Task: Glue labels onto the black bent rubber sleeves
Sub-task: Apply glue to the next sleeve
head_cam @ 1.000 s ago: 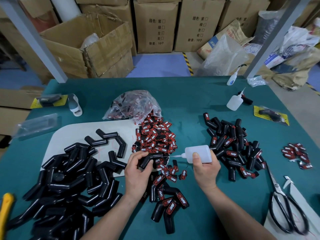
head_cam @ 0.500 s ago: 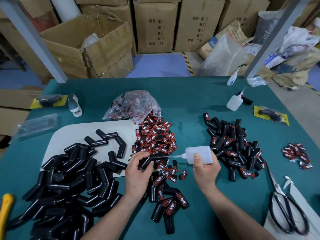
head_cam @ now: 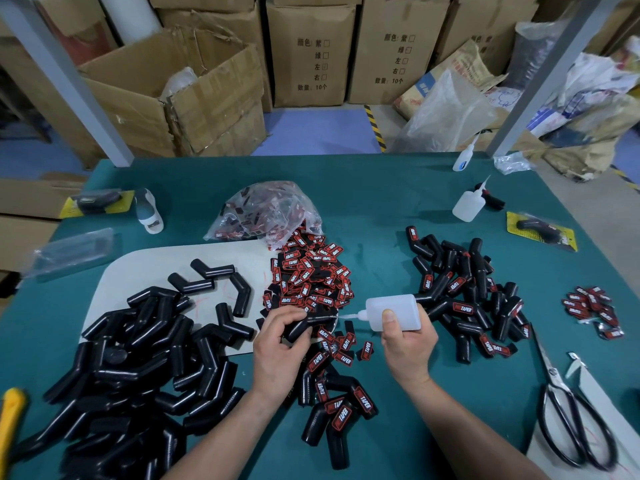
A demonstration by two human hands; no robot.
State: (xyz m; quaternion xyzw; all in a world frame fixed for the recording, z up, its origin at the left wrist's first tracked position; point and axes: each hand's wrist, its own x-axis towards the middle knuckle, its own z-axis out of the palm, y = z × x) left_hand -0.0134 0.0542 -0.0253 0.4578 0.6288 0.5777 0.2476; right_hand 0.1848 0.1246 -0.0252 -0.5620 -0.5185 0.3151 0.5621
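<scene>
We grip a black bent sleeve [head_cam: 311,322] in L hand [head_cam: 280,351]; R hand [head_cam: 407,344], just beside, wraps the glue bottle [head_cam: 394,311], nozzle at sleeve. Beyond L hand, clear bag [head_cam: 266,211] w/ red/black labels [head_cam: 313,271] spilling out.

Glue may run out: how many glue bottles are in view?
3. One bottle is in the right hand, nozzle toward the sleeve in the left hand; a second bottle sits on the table's far right; a third bottle is at its far edge. Others may be hidden.
</scene>
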